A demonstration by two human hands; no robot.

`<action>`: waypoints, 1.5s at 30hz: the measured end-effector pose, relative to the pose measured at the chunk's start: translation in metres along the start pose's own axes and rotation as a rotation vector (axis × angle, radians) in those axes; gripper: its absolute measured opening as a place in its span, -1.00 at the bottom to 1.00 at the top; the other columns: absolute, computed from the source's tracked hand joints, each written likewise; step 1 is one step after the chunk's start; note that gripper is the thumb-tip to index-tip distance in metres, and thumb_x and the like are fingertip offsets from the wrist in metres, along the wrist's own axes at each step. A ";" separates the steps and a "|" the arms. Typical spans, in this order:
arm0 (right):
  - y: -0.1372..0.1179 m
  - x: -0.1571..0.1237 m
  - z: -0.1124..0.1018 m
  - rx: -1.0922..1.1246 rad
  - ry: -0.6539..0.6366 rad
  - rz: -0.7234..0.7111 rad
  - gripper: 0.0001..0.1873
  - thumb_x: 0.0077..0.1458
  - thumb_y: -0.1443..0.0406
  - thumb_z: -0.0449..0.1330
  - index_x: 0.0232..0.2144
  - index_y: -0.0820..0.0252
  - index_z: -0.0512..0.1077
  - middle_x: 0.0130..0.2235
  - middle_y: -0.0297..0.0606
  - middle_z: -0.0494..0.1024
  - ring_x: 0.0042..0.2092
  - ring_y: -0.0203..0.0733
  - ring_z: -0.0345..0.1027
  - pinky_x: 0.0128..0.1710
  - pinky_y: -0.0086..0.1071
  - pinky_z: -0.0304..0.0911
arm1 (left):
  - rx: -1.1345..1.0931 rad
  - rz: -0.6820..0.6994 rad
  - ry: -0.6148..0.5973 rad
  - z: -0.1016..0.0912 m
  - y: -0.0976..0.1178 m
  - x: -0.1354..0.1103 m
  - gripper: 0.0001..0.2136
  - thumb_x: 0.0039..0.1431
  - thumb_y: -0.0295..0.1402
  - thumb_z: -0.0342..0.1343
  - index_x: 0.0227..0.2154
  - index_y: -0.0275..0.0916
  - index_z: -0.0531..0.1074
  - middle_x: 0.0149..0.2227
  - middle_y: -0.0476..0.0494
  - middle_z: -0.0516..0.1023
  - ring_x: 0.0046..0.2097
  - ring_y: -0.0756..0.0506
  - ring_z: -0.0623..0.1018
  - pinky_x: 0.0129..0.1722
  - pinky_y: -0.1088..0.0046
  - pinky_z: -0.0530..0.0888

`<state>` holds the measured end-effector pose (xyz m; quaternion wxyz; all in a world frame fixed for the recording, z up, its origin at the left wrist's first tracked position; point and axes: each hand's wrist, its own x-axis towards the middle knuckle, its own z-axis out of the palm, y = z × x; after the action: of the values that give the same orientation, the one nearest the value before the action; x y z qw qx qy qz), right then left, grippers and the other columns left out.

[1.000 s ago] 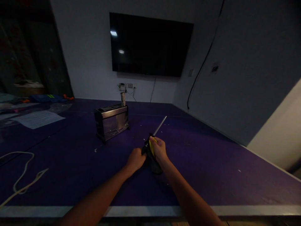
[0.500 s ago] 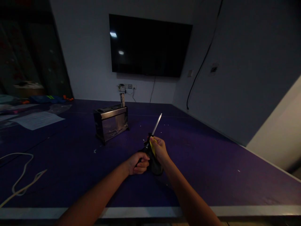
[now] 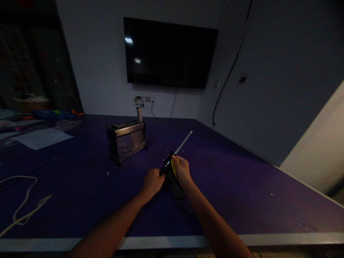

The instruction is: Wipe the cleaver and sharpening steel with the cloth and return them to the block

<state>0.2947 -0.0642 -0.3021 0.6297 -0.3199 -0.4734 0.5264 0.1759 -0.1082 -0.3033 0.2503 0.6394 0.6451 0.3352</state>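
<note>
My right hand point(image 3: 182, 169) is closed around a dark piece with a yellow strip point(image 3: 174, 167), its thumb pressed on the yellow. A rounded dark end point(image 3: 178, 190) hangs below that hand. Just left of it, my left hand point(image 3: 154, 182) is closed, back upward, on a black handle-like part point(image 3: 163, 169). A long, thin silvery rod point(image 3: 184, 142) extends from the black parts between my hands, pointing up and right. The parts look like a black-and-yellow hand tool, but its exact kind cannot be made out. The hands hide the joins between them.
A metal-sided toaster point(image 3: 131, 140) stands on the purple tabletop point(image 3: 231, 186), with a patterned upright piece point(image 3: 139, 114) at its far end. Paper sheets point(image 3: 43, 138) and a pale cord point(image 3: 27, 200) are at left. A television point(image 3: 170, 52) hangs on the wall.
My left hand has turned over, its back now upward, and moved slightly left and up. The rod has swung rightward and leans more. My right hand has stayed nearly in place.
</note>
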 end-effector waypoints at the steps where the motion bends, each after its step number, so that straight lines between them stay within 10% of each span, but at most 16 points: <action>1: -0.001 0.001 -0.001 0.010 0.003 -0.004 -0.57 -0.24 -0.05 0.28 -0.61 0.21 0.39 -0.66 -0.39 0.36 -0.62 -0.36 0.16 -0.65 -0.50 0.05 | 0.021 0.002 0.011 -0.001 0.001 -0.001 -0.83 0.03 -0.40 0.01 -0.63 -0.30 0.35 -0.61 -0.05 0.37 -0.51 0.01 0.35 -0.53 0.52 0.05; 19: -0.009 0.015 -0.025 0.193 0.185 0.015 -0.57 -0.24 -0.03 0.31 -0.47 0.21 0.47 -0.59 -0.38 0.44 -0.59 -0.32 0.28 -0.60 -0.44 0.23 | -0.047 0.050 0.222 -0.006 -0.006 0.007 -0.76 0.05 -0.35 -0.05 -0.68 -0.30 0.31 -0.65 -0.01 0.29 -0.55 0.03 0.31 -0.53 0.53 0.08; 32: -0.003 0.029 -0.044 0.323 0.306 0.071 -0.59 -0.25 0.02 0.33 -0.44 0.23 0.47 -0.52 -0.34 0.51 -0.53 -0.28 0.37 -0.54 -0.42 0.34 | 0.771 -0.316 0.974 -0.277 0.014 0.017 -0.61 0.13 -0.21 -0.12 -0.19 -0.40 0.45 -0.20 -0.47 0.51 -0.12 -0.35 0.49 -0.27 0.12 0.40; 38: -0.004 0.031 -0.046 0.337 0.318 0.111 -0.60 -0.21 0.03 0.32 -0.43 0.23 0.46 -0.52 -0.35 0.51 -0.52 -0.27 0.38 -0.52 -0.41 0.36 | 1.031 -0.312 0.838 -0.327 0.014 0.012 -0.62 0.10 -0.21 -0.05 -0.17 -0.37 0.45 -0.15 -0.39 0.49 -0.06 -0.35 0.46 -0.21 0.10 0.40; 45: 0.000 0.034 -0.050 0.304 0.325 0.111 -0.60 -0.21 0.01 0.31 -0.47 0.21 0.42 -0.55 -0.39 0.47 -0.54 -0.27 0.37 -0.56 -0.41 0.34 | 1.287 -0.211 0.617 -0.340 0.008 0.014 -0.66 0.10 -0.27 -0.06 -0.19 -0.38 0.47 -0.19 -0.38 0.50 -0.10 -0.33 0.48 -0.23 0.18 0.40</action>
<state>0.3418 -0.0271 -0.3104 0.7088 -0.3275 -0.2626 0.5669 -0.0757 -0.1329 -0.0749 -0.3386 0.4705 0.8143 0.0283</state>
